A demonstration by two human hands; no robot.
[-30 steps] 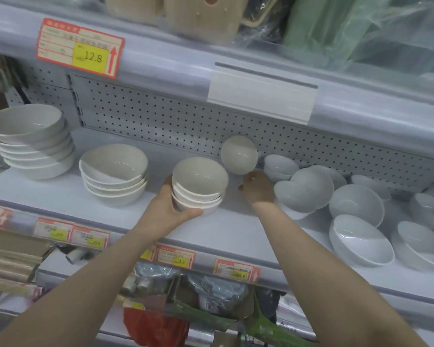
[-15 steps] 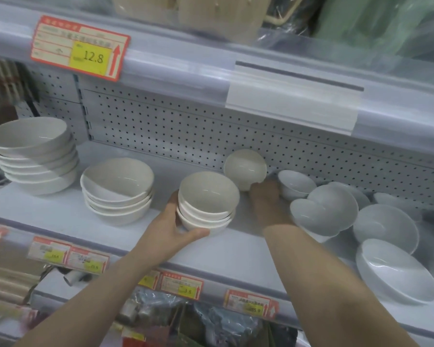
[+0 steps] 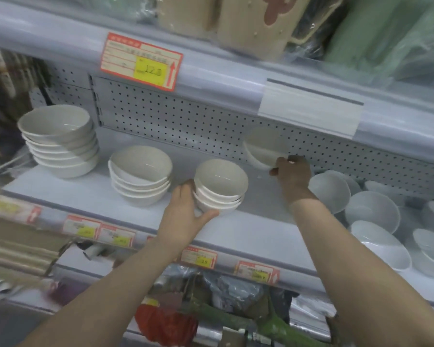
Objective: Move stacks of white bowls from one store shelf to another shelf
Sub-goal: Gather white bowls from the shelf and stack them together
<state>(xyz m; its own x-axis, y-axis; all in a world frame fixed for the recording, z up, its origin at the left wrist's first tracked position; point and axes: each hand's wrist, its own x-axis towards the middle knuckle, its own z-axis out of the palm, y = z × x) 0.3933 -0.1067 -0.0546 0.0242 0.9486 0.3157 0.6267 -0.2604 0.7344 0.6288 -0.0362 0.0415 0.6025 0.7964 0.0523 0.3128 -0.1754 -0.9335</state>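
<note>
A small stack of white bowls (image 3: 221, 189) stands on the middle shelf (image 3: 236, 234). My left hand (image 3: 186, 211) grips its left and front side, thumb curled under the lowest bowl. Behind it a single white bowl (image 3: 263, 146) is tilted up against the perforated back panel. My right hand (image 3: 292, 175) pinches that bowl's lower right rim. Left of these sit a medium stack (image 3: 140, 174) and a taller stack of larger bowls (image 3: 60, 141).
Several loose white bowls (image 3: 371, 211) lie tilted on the shelf's right part. The upper shelf edge with a red price label (image 3: 140, 62) overhangs closely. Packaged goods (image 3: 211, 306) fill the shelf below.
My right hand has gone from the shelf surface up to the tilted bowl and taken its rim. My left hand stays on the small stack. The camera swung left.
</note>
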